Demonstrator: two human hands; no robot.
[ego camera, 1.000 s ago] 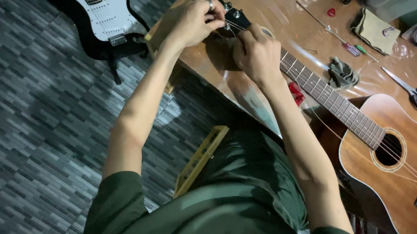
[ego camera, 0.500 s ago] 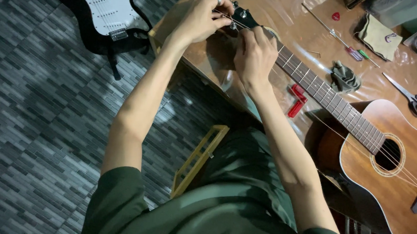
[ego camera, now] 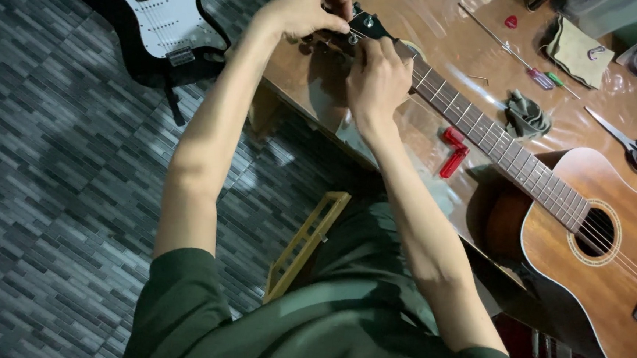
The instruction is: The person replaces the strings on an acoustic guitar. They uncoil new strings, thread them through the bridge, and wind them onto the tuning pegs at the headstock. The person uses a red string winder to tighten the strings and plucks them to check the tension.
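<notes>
Head view: a brown wooden acoustic guitar [ego camera: 609, 248] lies across the glossy brown table [ego camera: 445, 32], its dark headstock [ego camera: 368, 27] at the table's far-left corner. Both hands are closed at that headstock. The left hand [ego camera: 299, 8], a ring on one finger, pinches at the tuning pegs from the outer side; the right hand [ego camera: 376, 79] is bunched with its fingertips on a thin metal string [ego camera: 349, 35] just beside the pegs.

By the look of it, the string is being fitted or wound at a tuning post. The next move would call for keeping the wire taut with the right hand while the left turns the peg.

A red plastic string winder [ego camera: 453, 152] lies near the neck; grey-handled scissors [ego camera: 634, 147] and a black-and-white electric guitar [ego camera: 158, 22] on the floor sit well apart.

Against the earlier frame, both hands have shifted up and closer together on the headstock, and the winder, then half hidden by the right forearm, now shows whole.
</notes>
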